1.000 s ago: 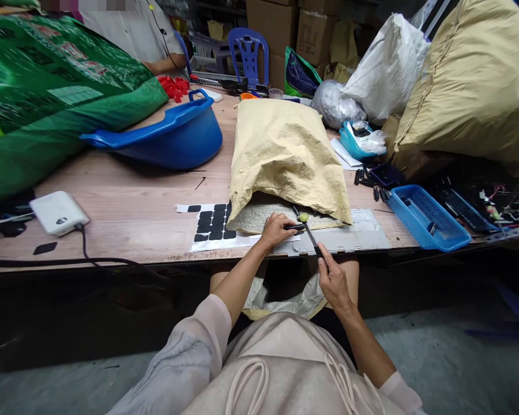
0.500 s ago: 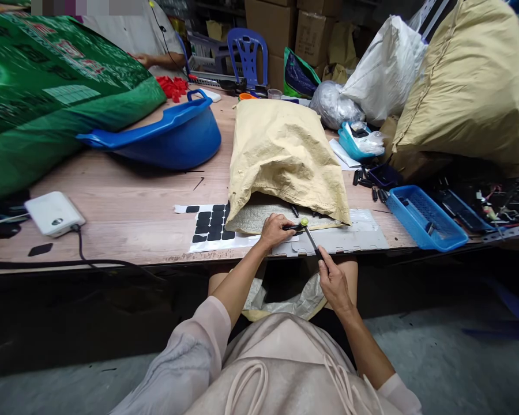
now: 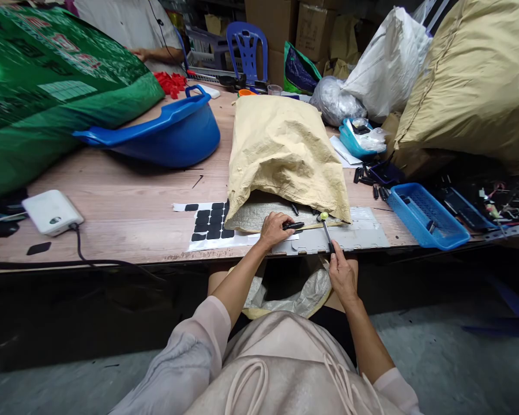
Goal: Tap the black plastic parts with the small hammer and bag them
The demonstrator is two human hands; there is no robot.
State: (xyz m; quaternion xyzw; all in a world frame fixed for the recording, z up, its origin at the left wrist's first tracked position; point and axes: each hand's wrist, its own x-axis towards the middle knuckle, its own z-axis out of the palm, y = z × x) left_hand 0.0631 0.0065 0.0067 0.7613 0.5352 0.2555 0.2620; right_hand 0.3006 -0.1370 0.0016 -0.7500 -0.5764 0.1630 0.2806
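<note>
- Grasps black piece with left hand, frame centre.
- Grips hammer with right hand, right of centre.
- See black parts inside tan sack, dark pieces inside blue basket, right.

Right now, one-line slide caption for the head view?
Left hand holds a slim black piece at the open mouth of a pale-yellow sack; right hand grips a yellow-tipped hammer.

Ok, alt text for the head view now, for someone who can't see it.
The wearer's left hand holds a small black piece and the right hand grips a hammer with a yellowish head, at a table. Beyond them lies a pale yellow sack, its mouth open toward the camera, between a blue tub and a blue basket.
</note>
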